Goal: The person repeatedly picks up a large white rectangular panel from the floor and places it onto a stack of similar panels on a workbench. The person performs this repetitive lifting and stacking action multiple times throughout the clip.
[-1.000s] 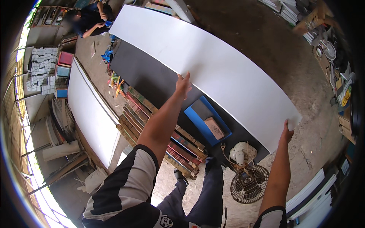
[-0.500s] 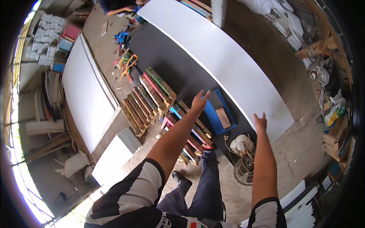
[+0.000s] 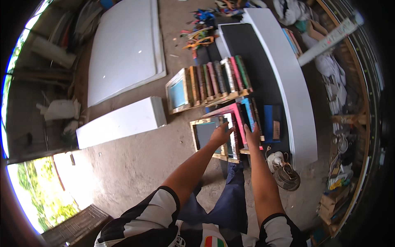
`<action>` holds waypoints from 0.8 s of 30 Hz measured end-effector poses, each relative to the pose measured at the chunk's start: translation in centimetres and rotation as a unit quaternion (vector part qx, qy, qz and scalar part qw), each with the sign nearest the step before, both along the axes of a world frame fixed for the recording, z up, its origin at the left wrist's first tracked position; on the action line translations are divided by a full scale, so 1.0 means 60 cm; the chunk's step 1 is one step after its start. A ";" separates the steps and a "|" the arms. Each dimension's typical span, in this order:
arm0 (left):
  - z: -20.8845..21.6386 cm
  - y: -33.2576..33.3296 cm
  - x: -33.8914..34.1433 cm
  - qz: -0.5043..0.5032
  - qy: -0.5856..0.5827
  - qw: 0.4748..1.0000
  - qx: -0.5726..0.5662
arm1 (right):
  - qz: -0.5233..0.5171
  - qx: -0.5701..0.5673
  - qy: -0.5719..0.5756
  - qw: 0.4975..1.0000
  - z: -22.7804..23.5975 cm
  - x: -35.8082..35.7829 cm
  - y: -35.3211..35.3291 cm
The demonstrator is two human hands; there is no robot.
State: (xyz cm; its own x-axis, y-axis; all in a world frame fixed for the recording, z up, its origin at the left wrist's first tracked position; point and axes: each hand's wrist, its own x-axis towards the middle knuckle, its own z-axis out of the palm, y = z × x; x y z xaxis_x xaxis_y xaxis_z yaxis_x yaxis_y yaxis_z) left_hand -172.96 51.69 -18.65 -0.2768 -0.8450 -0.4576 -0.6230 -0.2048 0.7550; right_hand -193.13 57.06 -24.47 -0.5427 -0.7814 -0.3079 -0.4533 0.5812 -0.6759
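Two rows of wooden screen frames with mesh stand on edge in front of me. My left hand (image 3: 221, 134) is at the top edge of a cream-edged frame (image 3: 197, 133) in the nearer row; its fingers are apart, and whether they touch the wood I cannot tell. Over the same row, beside a pink frame (image 3: 238, 117) and a light-blue frame (image 3: 248, 110), my right hand (image 3: 252, 133) has thumb and fingers spread. The farther row ends at the left in a frame with pale blue mesh (image 3: 178, 94) and at the right in a green frame (image 3: 243, 72).
Right of the frames lie a blue board (image 3: 269, 127) with a small brown block (image 3: 276, 129), and a fan (image 3: 286, 177). A long white sheet (image 3: 298, 94) lies along a black surface (image 3: 251, 53). Stacked white boards (image 3: 123, 123) and large white sheets (image 3: 123, 49) are at the left.
My view has swung toward the left. Both hands have moved from above the blue board and the long white sheet to the nearer row of frames, and are closer together.
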 end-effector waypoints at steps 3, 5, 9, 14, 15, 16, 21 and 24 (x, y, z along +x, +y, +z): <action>0.021 0.051 0.141 0.064 0.004 0.998 0.028 | 0.049 0.018 -0.079 0.996 0.065 0.162 -0.005; 0.039 0.080 0.229 0.086 0.020 0.995 0.051 | 0.080 0.037 -0.038 0.995 0.118 0.264 0.007; 0.051 0.182 0.446 0.168 0.022 0.983 0.071 | 0.159 0.059 -0.077 0.983 0.139 0.501 0.058; 0.104 0.280 0.664 0.276 0.001 0.958 0.074 | 0.351 0.040 -0.050 0.934 0.163 0.714 0.110; 0.111 0.294 0.705 0.292 -0.007 0.954 0.073 | 0.384 0.037 -0.046 0.921 0.165 0.754 0.116; 0.117 0.310 0.750 0.311 -0.018 0.947 0.072 | 0.405 0.042 -0.047 0.912 0.177 0.802 0.121; 0.142 0.354 0.919 0.354 -0.052 0.931 0.067 | 0.487 0.047 -0.033 0.872 0.190 0.987 0.119; 0.139 0.371 1.013 0.358 -0.077 0.930 0.045 | 0.524 0.038 -0.027 0.850 0.194 1.094 0.112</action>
